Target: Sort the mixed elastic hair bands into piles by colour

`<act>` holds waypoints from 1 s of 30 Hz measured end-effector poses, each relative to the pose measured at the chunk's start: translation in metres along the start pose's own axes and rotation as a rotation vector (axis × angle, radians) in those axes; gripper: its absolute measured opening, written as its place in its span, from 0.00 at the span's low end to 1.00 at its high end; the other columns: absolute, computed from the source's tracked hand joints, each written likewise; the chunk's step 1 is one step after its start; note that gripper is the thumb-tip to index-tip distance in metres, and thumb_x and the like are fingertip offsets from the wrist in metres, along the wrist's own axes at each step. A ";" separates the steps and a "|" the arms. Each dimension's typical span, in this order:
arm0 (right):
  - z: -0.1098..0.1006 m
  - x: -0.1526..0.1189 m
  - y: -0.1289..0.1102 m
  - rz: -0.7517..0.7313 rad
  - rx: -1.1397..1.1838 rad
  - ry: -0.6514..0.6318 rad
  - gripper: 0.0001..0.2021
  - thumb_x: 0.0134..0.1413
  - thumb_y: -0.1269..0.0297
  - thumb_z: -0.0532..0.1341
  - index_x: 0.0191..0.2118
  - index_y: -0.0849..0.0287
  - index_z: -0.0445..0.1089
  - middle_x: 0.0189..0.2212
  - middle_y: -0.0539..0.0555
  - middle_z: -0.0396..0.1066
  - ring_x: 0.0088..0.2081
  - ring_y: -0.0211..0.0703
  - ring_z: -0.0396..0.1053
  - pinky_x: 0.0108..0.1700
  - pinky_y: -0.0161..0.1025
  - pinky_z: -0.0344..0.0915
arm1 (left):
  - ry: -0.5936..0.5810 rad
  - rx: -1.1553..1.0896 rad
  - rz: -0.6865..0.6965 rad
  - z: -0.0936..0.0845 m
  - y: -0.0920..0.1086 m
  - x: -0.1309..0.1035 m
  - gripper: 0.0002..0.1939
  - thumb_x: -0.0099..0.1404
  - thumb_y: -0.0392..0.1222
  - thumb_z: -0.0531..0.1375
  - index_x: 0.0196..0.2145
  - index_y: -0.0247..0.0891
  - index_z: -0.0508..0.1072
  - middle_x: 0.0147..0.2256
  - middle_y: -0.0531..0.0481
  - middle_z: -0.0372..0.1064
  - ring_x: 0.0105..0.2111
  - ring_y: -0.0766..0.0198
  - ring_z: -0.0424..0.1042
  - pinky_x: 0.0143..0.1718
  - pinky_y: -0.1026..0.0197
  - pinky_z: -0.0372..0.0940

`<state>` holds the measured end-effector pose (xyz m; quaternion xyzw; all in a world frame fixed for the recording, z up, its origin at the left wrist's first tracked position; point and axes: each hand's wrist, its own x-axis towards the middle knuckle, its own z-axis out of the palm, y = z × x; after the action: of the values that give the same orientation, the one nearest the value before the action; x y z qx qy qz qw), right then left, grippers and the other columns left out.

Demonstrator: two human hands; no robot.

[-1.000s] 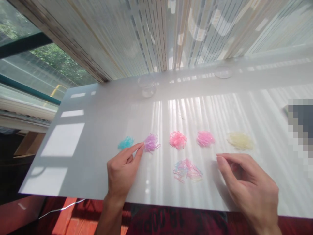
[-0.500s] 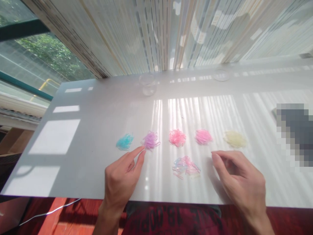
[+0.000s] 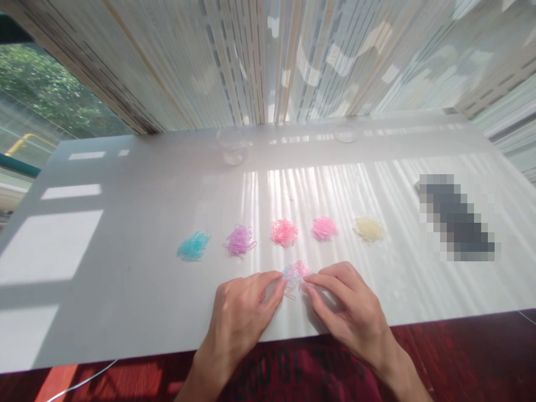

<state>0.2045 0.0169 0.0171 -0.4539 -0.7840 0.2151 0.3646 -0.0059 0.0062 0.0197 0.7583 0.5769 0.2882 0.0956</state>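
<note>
A mixed heap of small rubber bands (image 3: 298,270), pink, blue and clear, lies on the white table close to me. At its left edge my left hand (image 3: 251,301) has thumb and forefinger brought together on the bands. From the right side my right hand (image 3: 349,301) pinches at the same heap, its fingertips hiding part of it. Behind the heap sit single-colour piles in a row: blue bands (image 3: 194,246), purple bands (image 3: 240,240), coral-pink bands (image 3: 284,232), pink bands (image 3: 324,228) and pale yellow bands (image 3: 369,228).
A clear round container (image 3: 233,152) stands at the back of the table (image 3: 138,240), with a clear lid (image 3: 345,134) farther right. On the right lies a dark, pixelated object (image 3: 458,218). A striped curtain (image 3: 259,61) hangs along the far edge.
My left hand has left the purple pile and come to the mixed heap. My right hand has moved left onto it too. The view has shifted right.
</note>
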 end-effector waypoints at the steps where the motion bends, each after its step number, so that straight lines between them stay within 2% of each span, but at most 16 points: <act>1: 0.001 0.001 -0.001 -0.002 -0.002 0.010 0.09 0.63 0.74 0.63 0.46 0.55 0.75 0.34 0.54 0.74 0.37 0.45 0.72 0.38 0.42 0.74 | 0.002 -0.011 -0.013 0.000 0.000 0.000 0.15 0.75 0.44 0.58 0.34 0.39 0.82 0.18 0.56 0.70 0.15 0.68 0.66 0.22 0.64 0.59; 7: 0.002 0.004 -0.001 -0.012 -0.009 0.025 0.09 0.63 0.74 0.63 0.46 0.56 0.75 0.34 0.54 0.74 0.37 0.44 0.71 0.39 0.42 0.74 | -0.002 -0.148 -0.100 -0.004 -0.004 -0.003 0.11 0.72 0.44 0.61 0.37 0.39 0.83 0.17 0.58 0.67 0.15 0.70 0.63 0.20 0.67 0.58; 11: 0.004 0.007 -0.004 -0.047 0.025 0.017 0.10 0.64 0.73 0.63 0.49 0.57 0.73 0.35 0.54 0.74 0.38 0.45 0.71 0.39 0.42 0.73 | -0.006 -0.245 -0.037 -0.009 -0.008 -0.005 0.11 0.73 0.44 0.61 0.38 0.39 0.82 0.16 0.60 0.63 0.15 0.72 0.60 0.21 0.68 0.58; 17: 0.009 0.011 -0.007 -0.080 0.086 -0.028 0.10 0.64 0.73 0.64 0.49 0.56 0.74 0.37 0.54 0.75 0.40 0.44 0.73 0.42 0.41 0.74 | -0.042 -0.333 0.005 -0.009 -0.009 -0.009 0.07 0.72 0.41 0.63 0.40 0.39 0.81 0.21 0.59 0.71 0.17 0.73 0.62 0.24 0.70 0.60; 24: 0.010 0.009 -0.008 -0.039 0.094 -0.041 0.07 0.66 0.73 0.63 0.45 0.55 0.74 0.35 0.52 0.75 0.38 0.43 0.72 0.39 0.39 0.72 | -0.038 -0.318 0.002 -0.005 -0.011 -0.007 0.08 0.73 0.42 0.61 0.40 0.39 0.80 0.17 0.62 0.53 0.16 0.72 0.57 0.23 0.69 0.57; 30: 0.008 0.010 -0.009 -0.035 0.075 -0.022 0.06 0.66 0.73 0.61 0.44 0.56 0.74 0.34 0.52 0.75 0.36 0.42 0.72 0.38 0.38 0.71 | -0.024 -0.380 -0.081 -0.007 -0.014 -0.008 0.06 0.72 0.41 0.62 0.39 0.39 0.79 0.19 0.64 0.45 0.16 0.73 0.52 0.21 0.71 0.55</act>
<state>0.1903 0.0207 0.0222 -0.4235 -0.7873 0.2430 0.3765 -0.0220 0.0022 0.0163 0.7061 0.5410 0.3789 0.2552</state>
